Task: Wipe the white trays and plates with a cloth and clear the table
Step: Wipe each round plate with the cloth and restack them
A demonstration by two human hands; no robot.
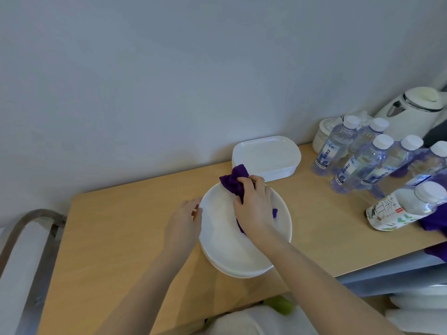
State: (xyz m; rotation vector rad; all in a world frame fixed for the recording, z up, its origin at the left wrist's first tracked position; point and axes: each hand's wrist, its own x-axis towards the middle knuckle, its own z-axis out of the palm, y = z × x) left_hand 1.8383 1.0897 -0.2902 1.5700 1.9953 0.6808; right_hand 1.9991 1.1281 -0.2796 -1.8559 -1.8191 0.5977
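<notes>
The right hand (pixel 254 209) lies on the top plate (pixel 222 228) of a small stack of round white plates, and its fingers are curled round a purple cloth (pixel 233 181). The cloth is bunched; most of it comes out beyond the fingertips, at the far rim of the plate, and a smaller piece shows under the palm on the wrist side. The hand presses the cloth down on the inside of the plate.

The left hand (pixel 185 222) is just to the left of the right hand, at the left rim of the same plate. Its fingertips touch the rim — whether they pinch it or only rest against it, I cannot tell, because the fingers are seen from behind.

The stack of plates stands on a light wooden table (pixel 116 238), close to the near edge. Beyond the right hand, just behind the cloth, is a stack of white trays (pixel 266 153) with rounded corners, set against the grey wall (pixel 169 81).

To the right of the right hand, well apart from it, stand several clear water bottles (pixel 358 160) with white caps. Nearer than them one bottle with a white and green label (pixel 396 211) lies on its side. Behind the bottles are a small white jar (pixel 323 136) and a white kettle (pixel 416 110) — both near the wall. More purple fabric (pixel 435 221) shows at the right edge of the table.
</notes>
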